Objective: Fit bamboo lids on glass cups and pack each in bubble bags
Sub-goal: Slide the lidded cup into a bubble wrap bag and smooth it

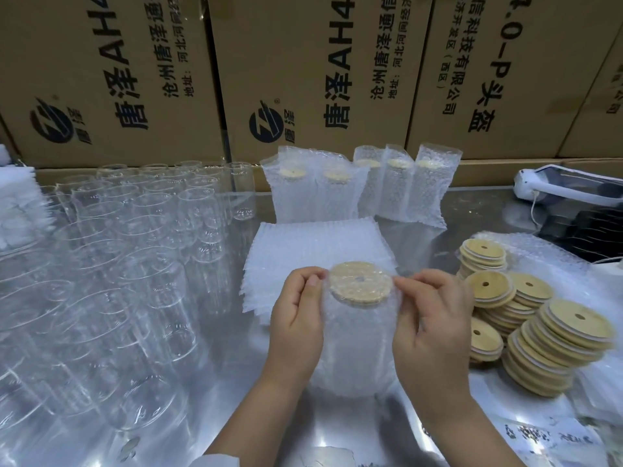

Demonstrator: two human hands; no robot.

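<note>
At six o'clock on the worktop [236, 382], close in front of me, the glass cup [354, 358] stands inside a bubble bag [340, 332], its bamboo lid [360, 281] showing through the film at the top. My left hand [296, 321] and right hand [435, 328] are at either side of the bag's mouth. The left fingers [312, 281] and the right fingers [409, 284] are each narrowed to a pinch on the film beside the lid's rim. Neither hand holds the glass itself.

That is the weak point, I judge: only thin film is gripped. If I lift or tug unevenly, the cup may tilt in the bag, or the lid may be pulled askew, should it not be fully seated.

The bare cups [141, 251] crowd from nine to eleven o'clock, near my left forearm, so a wide sweep of the elbow could knock them. At three o'clock the loose lids [553, 328] lean in uneven stacks, and a brush of my right wrist might topple them. The packed cups [397, 187] stand at twelve o'clock behind the flat bags [320, 244], so I must reach over that pile to set this one down.
</note>
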